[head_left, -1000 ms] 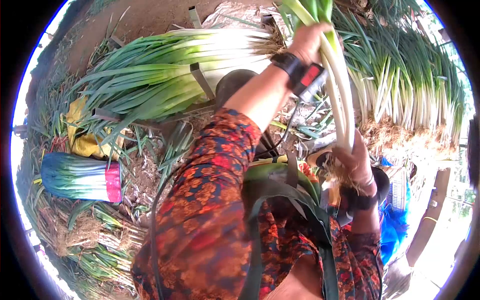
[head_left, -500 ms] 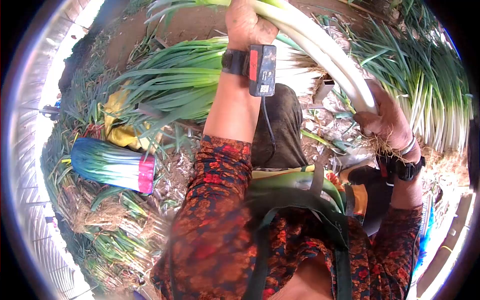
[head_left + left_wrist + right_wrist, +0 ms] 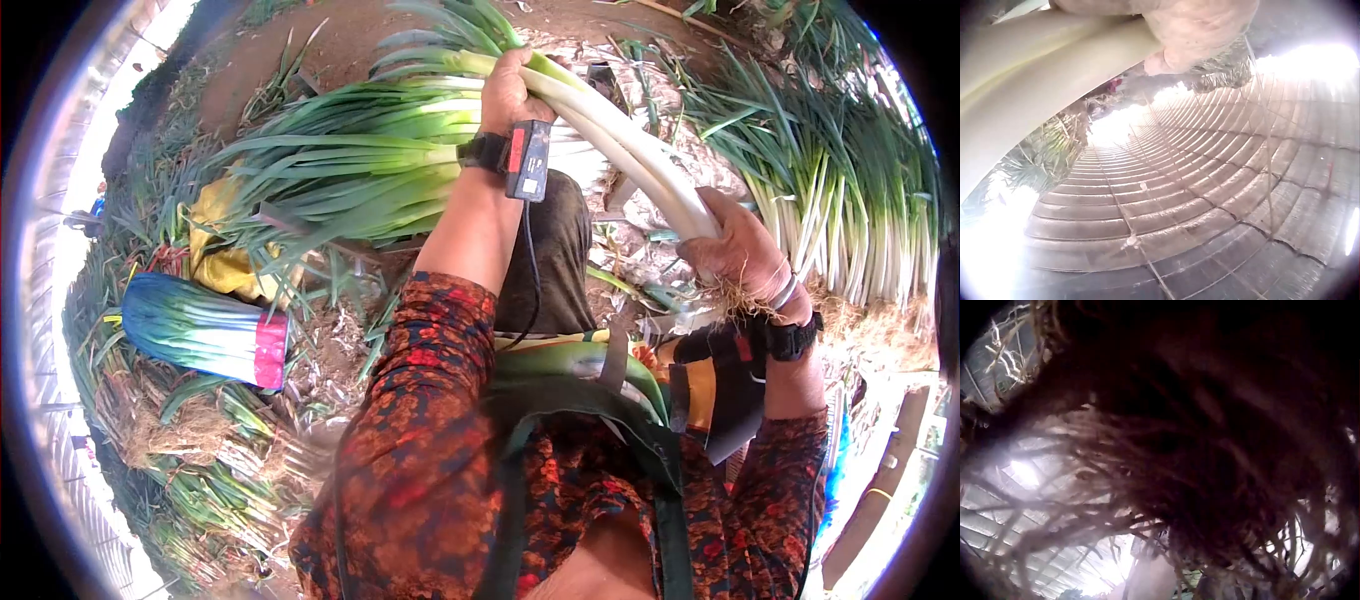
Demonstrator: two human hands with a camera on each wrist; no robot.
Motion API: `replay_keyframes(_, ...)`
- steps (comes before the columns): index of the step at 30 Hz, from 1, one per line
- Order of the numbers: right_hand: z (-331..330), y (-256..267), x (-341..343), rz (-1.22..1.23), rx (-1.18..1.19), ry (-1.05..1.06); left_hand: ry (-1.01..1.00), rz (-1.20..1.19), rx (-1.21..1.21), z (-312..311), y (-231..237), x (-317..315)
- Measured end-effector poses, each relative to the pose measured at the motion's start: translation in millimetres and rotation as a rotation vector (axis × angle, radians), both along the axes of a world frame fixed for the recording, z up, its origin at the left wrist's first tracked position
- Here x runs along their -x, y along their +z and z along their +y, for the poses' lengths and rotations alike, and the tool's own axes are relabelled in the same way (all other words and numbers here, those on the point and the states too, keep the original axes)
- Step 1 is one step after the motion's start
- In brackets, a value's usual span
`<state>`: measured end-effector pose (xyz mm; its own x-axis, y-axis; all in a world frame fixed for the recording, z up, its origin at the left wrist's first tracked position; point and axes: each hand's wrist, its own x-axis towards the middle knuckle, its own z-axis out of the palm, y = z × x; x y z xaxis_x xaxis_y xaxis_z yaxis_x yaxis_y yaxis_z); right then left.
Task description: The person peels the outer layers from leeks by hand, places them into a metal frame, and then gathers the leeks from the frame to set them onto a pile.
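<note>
A few thick green onions with long white stalks slant across the front of the body, leaf end up to the left, root end down to the right. My left hand grips them where white turns to green. Around the lower white end, just above the roots, my right hand is wrapped. Shaggy roots hang below that hand and fill the dark right wrist view. Up close in the left wrist view, pale stalks run beneath the curled left hand.
Behind the left forearm lies a heap of green onions. More stand in rows at the right. At the left are a bundle in a blue-and-red wrapper, a yellow sack and untrimmed onions with roots. Metal posts rise near the knee.
The onions swung from nearly upright to a slant as the left hand moved leftward and the right hand outward. In the last half second, the left hand has come down a little with them.
</note>
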<state>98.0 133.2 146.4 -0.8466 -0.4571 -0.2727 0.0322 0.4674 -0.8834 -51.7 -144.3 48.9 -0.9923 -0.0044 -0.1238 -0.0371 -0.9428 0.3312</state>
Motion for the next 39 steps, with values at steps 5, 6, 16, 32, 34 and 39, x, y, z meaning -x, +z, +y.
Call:
replay_keyframes(5,5,-2,-8,0.022,-0.117,0.001,-0.041,0.077,0.067,4,-33,7)
replay_keyframes(6,8,-4,-9,0.065,-0.118,0.013,0.000,0.094,0.061,-4,-30,4)
replay_keyframes(16,-2,-38,77,0.610,-0.365,0.249,0.212,0.241,0.197,-123,49,5)
replay_keyframes(32,-134,-159,251,0.582,-0.745,0.531,-0.121,-0.383,1.565,-212,-7,-89)
replay_keyframes(34,-137,-153,254,0.577,-0.781,0.510,0.242,-0.008,2.235,-179,-3,-72)
replay_keyframes(39,-119,-163,276,0.607,-0.810,0.487,0.379,0.355,2.814,-178,-55,-10)
